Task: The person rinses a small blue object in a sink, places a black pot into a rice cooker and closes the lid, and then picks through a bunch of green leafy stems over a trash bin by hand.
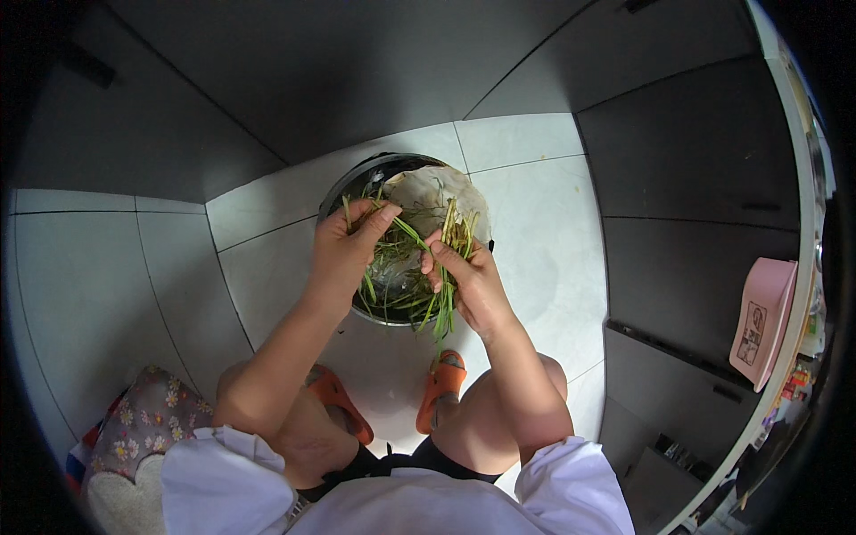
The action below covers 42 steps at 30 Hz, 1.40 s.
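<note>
A bunch of leafy green stalks [444, 294] is gripped in my right hand [476, 279], its pale ends pointing up and its thin leaves hanging down. Between the fingers of my left hand [348, 234] is a green stem [409, 231] that reaches across to the right thumb. Both hands are over a round dark bin [334, 190] on the floor. Scraps of green leaves [394, 257] and a large pale, papery piece [438, 184] lie in it. The hands hide part of the bin's contents.
Dark cabinet fronts [374, 67] rise beyond the bin and along the right. A pink plastic container [764, 324] hangs on the right cabinet below the countertop edge [802, 200]. My orange sandals [443, 391] rest on pale floor tiles [542, 234]. Flower-patterned fabric [150, 414] sits at lower left.
</note>
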Each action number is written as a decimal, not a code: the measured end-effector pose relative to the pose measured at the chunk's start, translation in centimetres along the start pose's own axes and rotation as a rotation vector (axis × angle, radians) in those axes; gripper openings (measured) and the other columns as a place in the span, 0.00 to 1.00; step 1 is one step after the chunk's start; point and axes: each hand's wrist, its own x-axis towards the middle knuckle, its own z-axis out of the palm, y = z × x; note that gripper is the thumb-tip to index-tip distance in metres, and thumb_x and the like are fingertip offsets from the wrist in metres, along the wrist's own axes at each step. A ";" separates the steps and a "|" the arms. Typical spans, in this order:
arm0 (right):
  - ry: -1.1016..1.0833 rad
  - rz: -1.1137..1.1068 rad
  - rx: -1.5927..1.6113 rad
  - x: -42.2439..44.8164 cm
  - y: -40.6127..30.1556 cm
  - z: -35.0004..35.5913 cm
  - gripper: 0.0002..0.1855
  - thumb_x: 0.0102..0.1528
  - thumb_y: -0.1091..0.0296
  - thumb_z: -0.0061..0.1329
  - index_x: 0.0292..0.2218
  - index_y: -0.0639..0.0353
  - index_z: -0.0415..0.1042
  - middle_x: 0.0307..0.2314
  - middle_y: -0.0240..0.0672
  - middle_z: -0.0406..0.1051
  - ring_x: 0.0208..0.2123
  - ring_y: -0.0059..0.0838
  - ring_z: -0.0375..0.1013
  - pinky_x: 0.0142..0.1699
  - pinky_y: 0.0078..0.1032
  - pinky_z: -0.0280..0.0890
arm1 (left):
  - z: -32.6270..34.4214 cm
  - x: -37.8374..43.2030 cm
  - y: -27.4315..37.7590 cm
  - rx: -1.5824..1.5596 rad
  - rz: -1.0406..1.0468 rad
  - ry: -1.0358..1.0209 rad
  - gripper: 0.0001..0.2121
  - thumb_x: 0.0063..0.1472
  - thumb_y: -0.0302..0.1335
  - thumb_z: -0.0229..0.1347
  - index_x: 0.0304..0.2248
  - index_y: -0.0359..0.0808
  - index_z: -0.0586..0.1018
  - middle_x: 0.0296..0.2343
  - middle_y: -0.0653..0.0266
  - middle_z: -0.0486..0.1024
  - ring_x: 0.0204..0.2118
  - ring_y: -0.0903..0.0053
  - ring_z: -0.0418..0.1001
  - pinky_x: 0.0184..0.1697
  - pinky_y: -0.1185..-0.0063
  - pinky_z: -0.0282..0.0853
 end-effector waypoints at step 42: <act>0.045 0.015 0.014 -1.0 -0.2 -0.9 0.08 0.56 0.72 0.45 0.37 0.65 0.68 0.20 0.30 0.66 0.18 0.15 0.58 0.23 0.14 0.52 | -1.0 -0.1 0.0 -0.015 0.151 0.189 0.09 0.62 0.32 0.48 0.32 0.34 0.74 0.21 0.77 0.67 0.24 0.91 0.60 0.28 0.88 0.58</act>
